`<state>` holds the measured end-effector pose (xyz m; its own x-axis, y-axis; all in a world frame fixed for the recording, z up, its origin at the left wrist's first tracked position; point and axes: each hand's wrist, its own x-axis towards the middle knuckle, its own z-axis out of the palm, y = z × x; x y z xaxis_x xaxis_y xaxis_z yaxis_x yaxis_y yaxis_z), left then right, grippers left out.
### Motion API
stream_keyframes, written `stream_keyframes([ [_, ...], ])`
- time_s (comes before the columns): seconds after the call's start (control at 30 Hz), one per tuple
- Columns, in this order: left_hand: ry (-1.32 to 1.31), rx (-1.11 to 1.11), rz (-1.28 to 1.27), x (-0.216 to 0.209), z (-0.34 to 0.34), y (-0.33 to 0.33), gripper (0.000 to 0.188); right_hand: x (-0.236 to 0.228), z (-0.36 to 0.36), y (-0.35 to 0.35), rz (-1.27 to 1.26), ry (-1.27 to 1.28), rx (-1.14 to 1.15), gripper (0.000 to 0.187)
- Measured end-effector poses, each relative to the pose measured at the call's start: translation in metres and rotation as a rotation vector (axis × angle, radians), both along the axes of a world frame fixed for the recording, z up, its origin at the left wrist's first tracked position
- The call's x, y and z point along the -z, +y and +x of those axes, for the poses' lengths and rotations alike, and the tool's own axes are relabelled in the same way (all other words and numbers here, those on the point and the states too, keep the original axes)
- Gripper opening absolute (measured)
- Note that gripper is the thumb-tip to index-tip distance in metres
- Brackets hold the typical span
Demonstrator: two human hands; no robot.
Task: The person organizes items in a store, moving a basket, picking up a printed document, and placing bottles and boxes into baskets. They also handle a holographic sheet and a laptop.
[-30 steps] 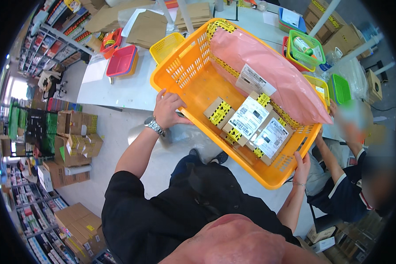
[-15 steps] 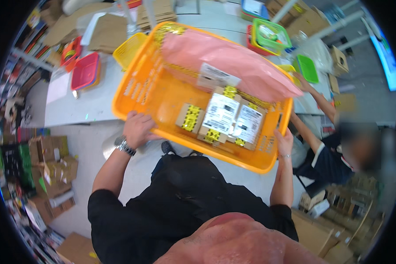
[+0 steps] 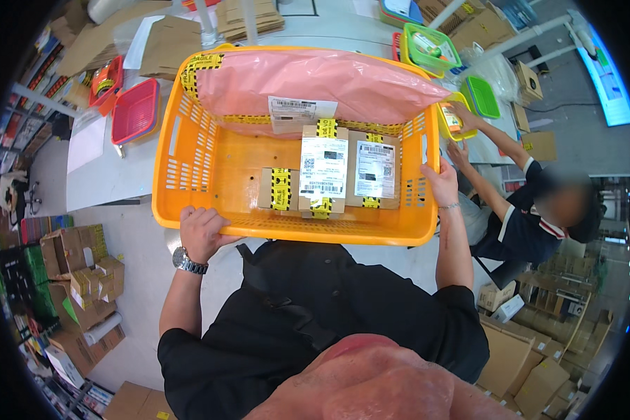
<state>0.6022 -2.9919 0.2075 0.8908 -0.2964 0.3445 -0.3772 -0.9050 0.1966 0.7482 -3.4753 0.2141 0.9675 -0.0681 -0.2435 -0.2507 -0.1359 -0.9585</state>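
An orange plastic basket (image 3: 238, 168) is held up in front of me by both hands. My left hand (image 3: 201, 234) is closed over its near rim toward the left corner, with a metal watch (image 3: 189, 261) on that wrist. At the right end wall, my right hand (image 3: 442, 183) grips the rim. Inside lie small cardboard boxes with white labels and yellow-black tape: a middle box (image 3: 323, 168), a right one (image 3: 376, 170) and a smaller left one (image 3: 280, 189). A pink plastic mailer bag (image 3: 308, 80) leans along the far wall, carrying a white label (image 3: 301, 112).
A table (image 3: 98, 175) stands beyond the basket, bearing a red tray (image 3: 135, 110), a green tray (image 3: 481, 96) and stacked baskets (image 3: 430, 52). At the right, a seated co-worker (image 3: 521, 210) reaches into a yellow tray (image 3: 469, 115). Cardboard boxes (image 3: 84, 273) are piled at the left.
The basket has turned from a slant to nearly level and shifted left. Both hands have kept their hold. The co-worker's hands now show at the yellow tray.
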Motion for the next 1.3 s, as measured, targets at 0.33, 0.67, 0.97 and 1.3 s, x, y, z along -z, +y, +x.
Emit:
stream_keyframes([
  [0.33, 0.065, -0.123, 0.062, -0.010, -0.014, -0.024, 0.040, 0.038, 0.049, -0.022, 0.035, 0.086, -0.146, 0.039],
  [0.67, 0.053, -0.237, 0.105, 0.008, -0.025, -0.045, 0.048, 0.079, 0.070, -0.003, 0.167, 0.062, -0.223, 0.031],
  [0.97, 0.494, -0.215, -0.206, -0.015, 0.023, -0.052, 0.056, 0.092, 0.056, -0.013, 0.140, 0.002, -0.178, 0.041],
  [1.3, 1.082, -0.142, 0.213, 0.054, 0.114, -0.058, 0.075, 0.212, -0.087, -0.120, -0.629, -0.037, 0.189, 0.039],
])
